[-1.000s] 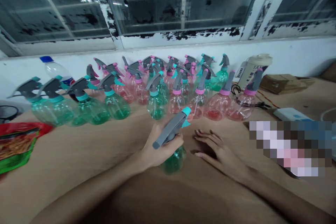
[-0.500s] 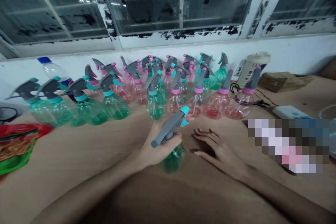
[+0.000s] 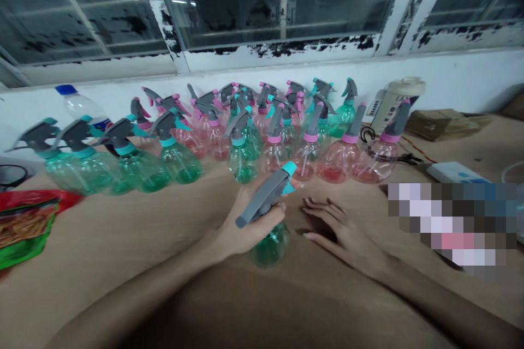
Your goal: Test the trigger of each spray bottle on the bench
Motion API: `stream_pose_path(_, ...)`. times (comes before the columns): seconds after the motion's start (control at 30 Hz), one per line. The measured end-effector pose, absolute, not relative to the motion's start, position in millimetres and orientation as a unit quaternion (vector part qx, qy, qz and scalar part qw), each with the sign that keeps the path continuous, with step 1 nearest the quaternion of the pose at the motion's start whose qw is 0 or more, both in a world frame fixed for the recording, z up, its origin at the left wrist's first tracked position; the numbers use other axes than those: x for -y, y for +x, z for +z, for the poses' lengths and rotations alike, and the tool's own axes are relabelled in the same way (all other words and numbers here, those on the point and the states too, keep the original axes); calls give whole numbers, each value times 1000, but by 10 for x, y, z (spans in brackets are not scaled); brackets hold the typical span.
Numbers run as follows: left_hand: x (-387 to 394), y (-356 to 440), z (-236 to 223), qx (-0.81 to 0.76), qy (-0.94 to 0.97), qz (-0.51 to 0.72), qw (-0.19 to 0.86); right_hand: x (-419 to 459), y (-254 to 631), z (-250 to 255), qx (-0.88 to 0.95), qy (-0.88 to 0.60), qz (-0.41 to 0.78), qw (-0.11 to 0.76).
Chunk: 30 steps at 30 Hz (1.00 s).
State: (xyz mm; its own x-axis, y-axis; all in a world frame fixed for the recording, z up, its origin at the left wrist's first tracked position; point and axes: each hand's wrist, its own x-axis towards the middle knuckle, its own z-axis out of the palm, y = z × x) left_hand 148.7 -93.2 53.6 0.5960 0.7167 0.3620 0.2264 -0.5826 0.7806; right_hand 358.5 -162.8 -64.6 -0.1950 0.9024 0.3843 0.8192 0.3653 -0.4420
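Note:
My left hand [image 3: 249, 223] is wrapped round the neck of a green spray bottle [image 3: 268, 251] with a grey head and a turquoise nozzle that points away to the right. The bottle stands close in front of me, its neck hidden by my fingers. Just to its right, my right hand [image 3: 341, 234] rests on the table [image 3: 184, 294], fingers apart, holding nothing. Beyond both hands stand rows of spray bottles: green ones with turquoise collars, such as the green bottle [image 3: 180, 163], and pink ones with pink collars, such as the pink bottle [image 3: 335, 163].
At the far left are a plastic drink bottle [image 3: 84, 109] with a blue cap and a red and green food packet [image 3: 28, 229]. On the right stand a cream cup [image 3: 397, 98], a cardboard box [image 3: 442, 122], a white box [image 3: 458, 173] and a pixelated item [image 3: 454, 229]. Windows rise behind.
Both hands and the held spray bottle stay in nearly the same place. Only the camera's view has shifted very slightly.

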Motion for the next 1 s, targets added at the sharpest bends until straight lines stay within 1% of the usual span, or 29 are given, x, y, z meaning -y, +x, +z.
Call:
stream_pose_path(0.3, 935, 1492, 538, -290, 839, 320, 331, 1625, 3585, -652, 768, -561, 71, 300)
stream_pose_path(0.47, 933, 1496, 504, -291, 840, 296, 350, 1628, 3591, -648, 771, -562, 74, 290)
stream_pose_path(0.63, 952, 1490, 512, -297, 829, 331, 338, 1627, 3586, -636, 768, -564, 71, 295)
stream_pose_path(0.8, 973, 1504, 540, -299, 827, 333, 341, 1625, 3586, -650, 768, -563, 66, 298)
stream_pose_path(1.0, 981, 1516, 550, -309, 825, 353, 316, 1625, 3590, -666, 770, -560, 71, 296)
